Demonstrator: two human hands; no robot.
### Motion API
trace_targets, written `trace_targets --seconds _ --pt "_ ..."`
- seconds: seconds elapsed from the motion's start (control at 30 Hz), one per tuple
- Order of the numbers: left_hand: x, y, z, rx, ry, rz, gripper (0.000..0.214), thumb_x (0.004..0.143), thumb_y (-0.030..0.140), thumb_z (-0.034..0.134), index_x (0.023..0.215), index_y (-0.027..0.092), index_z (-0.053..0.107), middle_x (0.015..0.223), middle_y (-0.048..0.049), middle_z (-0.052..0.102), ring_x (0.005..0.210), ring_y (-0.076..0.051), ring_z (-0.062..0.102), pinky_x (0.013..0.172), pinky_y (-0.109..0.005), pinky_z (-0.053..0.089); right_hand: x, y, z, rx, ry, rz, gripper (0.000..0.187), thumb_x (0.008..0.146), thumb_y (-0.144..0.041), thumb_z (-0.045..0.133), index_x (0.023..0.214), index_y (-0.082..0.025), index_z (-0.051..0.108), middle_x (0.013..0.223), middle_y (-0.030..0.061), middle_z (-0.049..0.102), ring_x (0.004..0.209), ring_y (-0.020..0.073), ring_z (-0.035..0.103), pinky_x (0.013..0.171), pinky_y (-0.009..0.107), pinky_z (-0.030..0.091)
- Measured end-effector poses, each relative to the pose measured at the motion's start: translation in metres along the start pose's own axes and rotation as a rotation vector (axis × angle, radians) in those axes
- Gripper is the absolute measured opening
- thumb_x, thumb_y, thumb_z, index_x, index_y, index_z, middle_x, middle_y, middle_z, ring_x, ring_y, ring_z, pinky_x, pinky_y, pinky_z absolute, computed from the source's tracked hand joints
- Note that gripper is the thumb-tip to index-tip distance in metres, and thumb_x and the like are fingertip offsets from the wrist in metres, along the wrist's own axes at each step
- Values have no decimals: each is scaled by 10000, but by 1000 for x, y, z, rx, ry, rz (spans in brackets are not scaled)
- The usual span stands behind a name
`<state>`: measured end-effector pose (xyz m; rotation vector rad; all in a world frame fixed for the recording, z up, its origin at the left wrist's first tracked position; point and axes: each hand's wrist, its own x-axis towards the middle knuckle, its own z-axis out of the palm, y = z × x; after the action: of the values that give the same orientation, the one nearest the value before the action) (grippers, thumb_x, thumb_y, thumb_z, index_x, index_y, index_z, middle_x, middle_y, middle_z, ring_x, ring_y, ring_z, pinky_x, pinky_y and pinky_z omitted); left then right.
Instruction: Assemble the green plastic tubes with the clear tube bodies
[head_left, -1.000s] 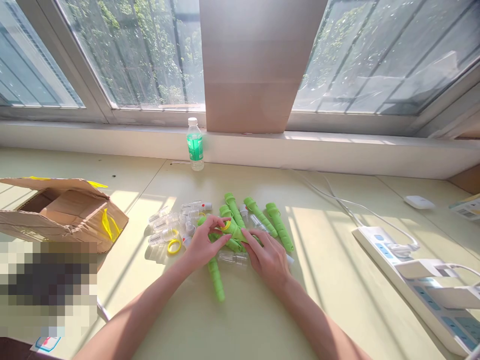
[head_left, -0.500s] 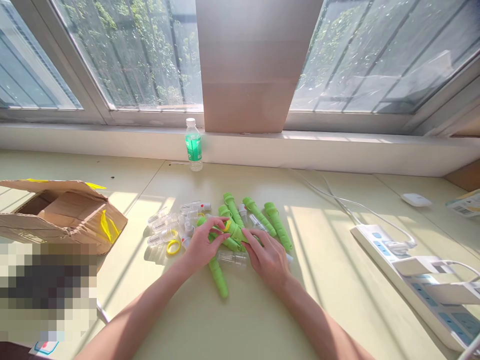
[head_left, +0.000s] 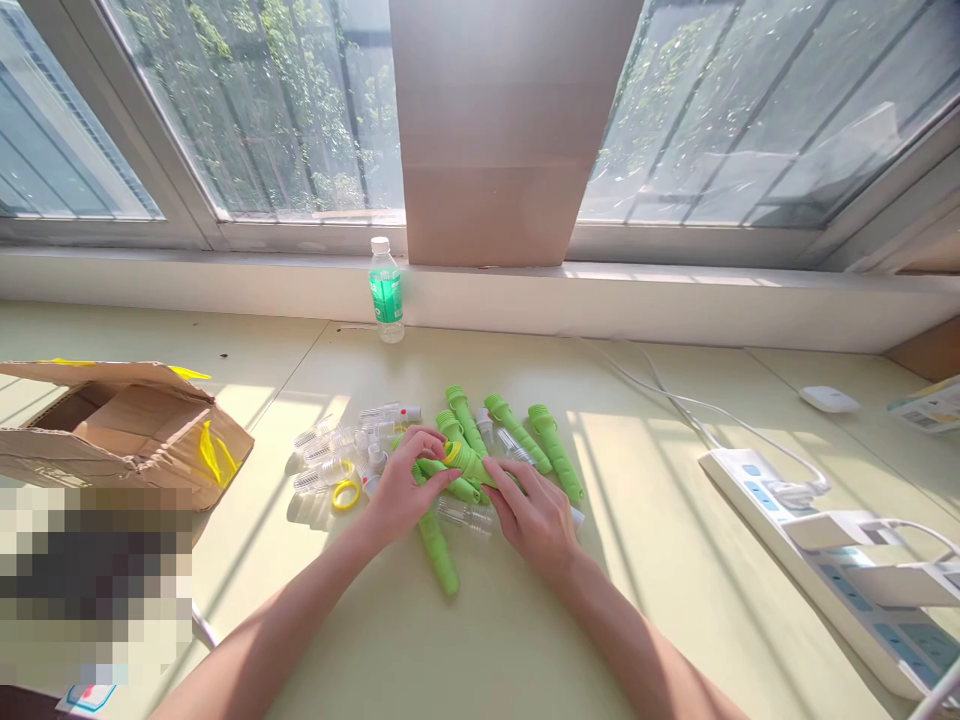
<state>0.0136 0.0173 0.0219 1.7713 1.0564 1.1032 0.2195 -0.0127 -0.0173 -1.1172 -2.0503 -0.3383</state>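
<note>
In the middle of the table my right hand [head_left: 536,510] is closed round a green ribbed plastic handle [head_left: 472,466]. My left hand [head_left: 409,490] pinches a yellow ring [head_left: 451,453] at the handle's wide left end; whether the ring is fully seated cannot be made out. Several similar green handles lie behind and under my hands, among them one at the right [head_left: 556,452] and one pointing toward me [head_left: 437,555]. Clear plastic tubes [head_left: 322,475] and a loose yellow ring [head_left: 346,495] lie left of my left hand. Another clear tube [head_left: 465,516] shows between my hands.
An open cardboard box [head_left: 172,440] with yellow tape stands at the left. A bottle with a green label [head_left: 387,295] stands near the window sill. On the right lie a white power strip [head_left: 739,490] with plugs and cables, and a small white device [head_left: 828,400].
The fingers of my left hand have shifted slightly at the yellow ring, and the ring's rim shows more. My right hand keeps its hold on the handle. The surroundings look the same.
</note>
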Motion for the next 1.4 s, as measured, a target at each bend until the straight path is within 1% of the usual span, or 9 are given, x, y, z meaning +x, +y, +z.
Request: trace_targets --seconds 0.1,0.2,0.37,0.47,0.63,0.87,1.07,1.27,1.4 --pt "0 0 -1 -21 -45 -40 159 849 231 629 831 212 472 1114 -50 540 1087 -193 575 891 -336 512 0 -1 0 -1 -5 2 357 936 -176 540 1288 -230 537 955 91 694 788 190 670 623 302 533" --pt "-1 -1 -1 5 -44 -26 146 855 216 619 819 209 478 1160 -55 546 1109 -201 576 907 -354 501 -1 0 0 -14 -2 0 347 935 -178 546 1278 -227 538 949 85 697 778 185 672 607 294 529" --pt "-3 -2 1 110 20 78 122 861 206 617 806 212 508 1180 -49 568 1157 -208 554 950 -383 482 -1 0 1 6 11 -4 385 915 -150 570 1290 -220 523 968 87 696 782 186 667 609 294 533" --pt "-4 -4 3 144 72 127 108 866 227 617 829 216 516 1162 -48 588 1123 -206 579 919 -383 504 -1 0 1 18 16 4 413 921 -153 559 1322 -230 499 974 88 693 763 184 662 591 290 523" --pt "-6 -10 7 138 116 134 127 865 267 628 875 216 513 1096 -53 624 1028 -201 627 872 -386 528 0 -2 0 24 15 15 433 932 -157 541 1354 -222 473 966 90 695 746 178 665 563 275 505" --pt "-4 -10 4 68 71 121 146 845 251 649 878 217 511 1127 -56 604 1100 -201 595 897 -376 530 0 -4 -1 53 -3 43 428 943 -170 510 1364 -243 474 964 89 698 741 186 675 558 280 503" --pt "-5 -6 4 32 37 104 120 863 219 618 881 227 500 1159 -55 606 1118 -212 593 917 -422 525 1 -6 -3 66 14 47 452 939 -156 521 1377 -244 452 957 87 692 729 181 668 543 272 492" --pt "-6 -5 9 89 120 172 109 865 217 616 871 239 510 1114 -48 648 1043 -223 635 888 -470 527 0 -8 -1 104 58 66 443 927 -140 543 1354 -240 481 941 79 690 727 175 654 525 269 490" --pt "-7 -6 12 55 168 154 104 846 226 636 870 235 535 1070 -55 661 1041 -248 647 865 -496 544 0 -9 -1 112 63 85 399 938 -151 530 1328 -234 506 938 75 690 714 161 654 502 252 476"
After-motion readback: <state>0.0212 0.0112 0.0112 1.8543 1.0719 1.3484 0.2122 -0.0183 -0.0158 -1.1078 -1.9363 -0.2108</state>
